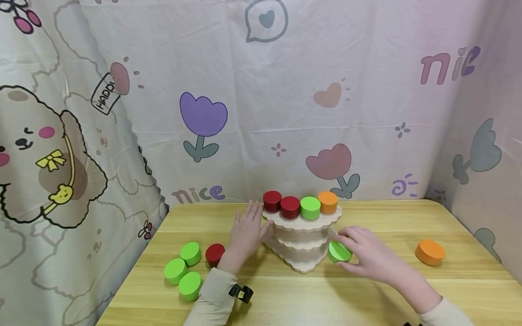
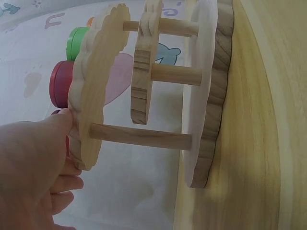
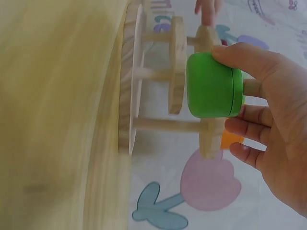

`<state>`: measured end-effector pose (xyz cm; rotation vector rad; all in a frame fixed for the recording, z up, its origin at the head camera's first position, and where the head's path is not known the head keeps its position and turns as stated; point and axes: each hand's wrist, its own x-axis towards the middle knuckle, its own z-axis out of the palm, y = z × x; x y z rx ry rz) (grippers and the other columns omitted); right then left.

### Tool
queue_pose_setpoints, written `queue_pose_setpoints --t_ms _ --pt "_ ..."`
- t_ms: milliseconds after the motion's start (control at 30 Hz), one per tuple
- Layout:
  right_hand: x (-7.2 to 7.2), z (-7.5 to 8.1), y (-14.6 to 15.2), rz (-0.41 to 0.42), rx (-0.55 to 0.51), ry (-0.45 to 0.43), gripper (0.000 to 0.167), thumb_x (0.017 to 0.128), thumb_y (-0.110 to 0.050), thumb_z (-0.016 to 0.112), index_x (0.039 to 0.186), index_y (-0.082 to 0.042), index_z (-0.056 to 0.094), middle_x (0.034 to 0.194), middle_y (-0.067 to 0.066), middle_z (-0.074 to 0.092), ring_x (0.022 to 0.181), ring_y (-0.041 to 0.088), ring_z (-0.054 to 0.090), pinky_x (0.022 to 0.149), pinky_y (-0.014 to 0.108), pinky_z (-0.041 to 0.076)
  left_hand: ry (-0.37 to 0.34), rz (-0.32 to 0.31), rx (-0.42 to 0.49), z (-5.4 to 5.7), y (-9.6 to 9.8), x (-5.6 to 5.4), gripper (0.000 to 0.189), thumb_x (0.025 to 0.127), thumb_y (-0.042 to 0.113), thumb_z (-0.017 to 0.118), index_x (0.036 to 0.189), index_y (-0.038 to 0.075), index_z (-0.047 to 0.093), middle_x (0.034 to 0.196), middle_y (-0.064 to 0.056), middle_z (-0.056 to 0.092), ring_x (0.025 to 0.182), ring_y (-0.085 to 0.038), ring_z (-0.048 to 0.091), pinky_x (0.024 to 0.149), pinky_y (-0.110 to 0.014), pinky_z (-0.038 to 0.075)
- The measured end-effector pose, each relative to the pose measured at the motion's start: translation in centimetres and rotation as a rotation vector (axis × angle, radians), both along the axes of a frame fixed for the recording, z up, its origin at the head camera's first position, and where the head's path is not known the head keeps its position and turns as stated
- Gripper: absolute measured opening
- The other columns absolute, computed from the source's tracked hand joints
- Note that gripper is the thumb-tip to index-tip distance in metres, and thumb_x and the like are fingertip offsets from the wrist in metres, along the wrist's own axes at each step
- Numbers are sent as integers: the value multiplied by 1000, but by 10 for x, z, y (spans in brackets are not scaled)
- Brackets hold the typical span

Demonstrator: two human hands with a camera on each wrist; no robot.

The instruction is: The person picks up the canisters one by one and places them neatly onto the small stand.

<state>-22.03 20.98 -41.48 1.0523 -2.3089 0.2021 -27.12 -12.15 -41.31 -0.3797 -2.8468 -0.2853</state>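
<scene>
A tiered wooden stand (image 1: pixel 302 235) with scalloped shelves stands on the table. Along its top shelf (image 2: pixel 98 86) sit two red round blocks (image 1: pixel 290 207), a green one (image 1: pixel 310 208) and an orange one (image 1: pixel 328 202). My left hand (image 1: pixel 246 228) is at the stand's left side, fingers mostly straight, and its thumb touches the top shelf's rim in the left wrist view. Between thumb and fingers, my right hand (image 1: pixel 364 253) grips another green round block (image 3: pixel 213 86), held off the table by the stand's right side. Posts (image 3: pixel 168 124) join the shelves.
On the left of the table (image 1: pixel 285 299) lie several green round blocks (image 1: pixel 190 285) and a red one (image 1: pixel 215 255), partly behind the left forearm. An orange round block (image 1: pixel 430 252) lies at the right. A printed cloth (image 1: pixel 261 113) hangs behind the table.
</scene>
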Motion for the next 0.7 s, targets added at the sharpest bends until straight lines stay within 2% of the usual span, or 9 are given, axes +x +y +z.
queue_pose_setpoints --t_ms 267,700 --pt "-4 1 -25 70 -19 38 59 66 -37 85 117 -15 66 111 1 63 101 18 59 83 39 53 -11 -7 25 1 -1 0 73 100 58 33 151 6 33 160 -12 29 152 -29 18 121 -55 18" --pt "-4 0 -65 71 -32 13 58 66 -32 86 117 -15 64 113 0 62 102 18 59 83 37 54 -10 -14 51 3 -2 1 72 100 56 38 151 5 35 159 -14 31 151 -31 21 121 -54 21"
